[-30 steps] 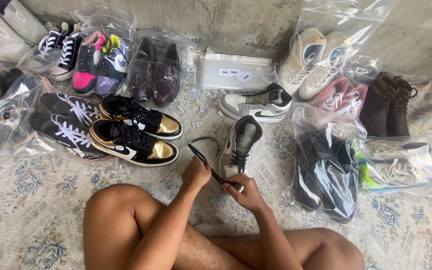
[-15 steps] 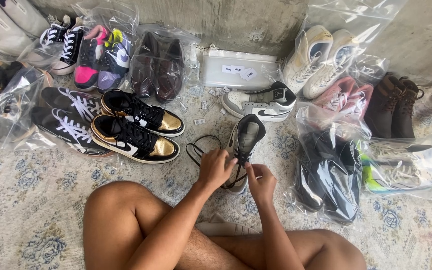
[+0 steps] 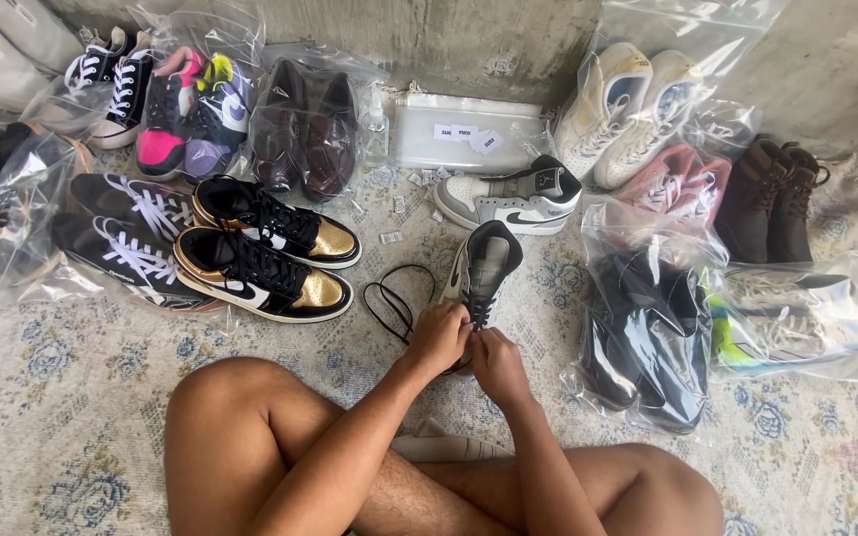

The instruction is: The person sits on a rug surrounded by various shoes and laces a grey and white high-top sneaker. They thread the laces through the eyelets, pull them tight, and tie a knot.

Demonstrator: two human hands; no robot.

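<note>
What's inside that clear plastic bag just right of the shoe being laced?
Inside the clear bag lies a pair of black shoes, side by side. Glare and creased plastic hide their details. The left hand and right hand work the grey sneaker beside it.

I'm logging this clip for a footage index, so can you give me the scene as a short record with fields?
Setting: patterned rug by a concrete wall
Person: seated cross-legged, bare knees in view
Left hand: at the toe end of the grey and white high-top sneaker, on its lacing
Right hand: beside the left, at the same lacing
Black lace: looped loose on the rug, left of that sneaker
Matching sneaker: lying behind it
Nearby: black and gold pair; bagged shoes around
</note>
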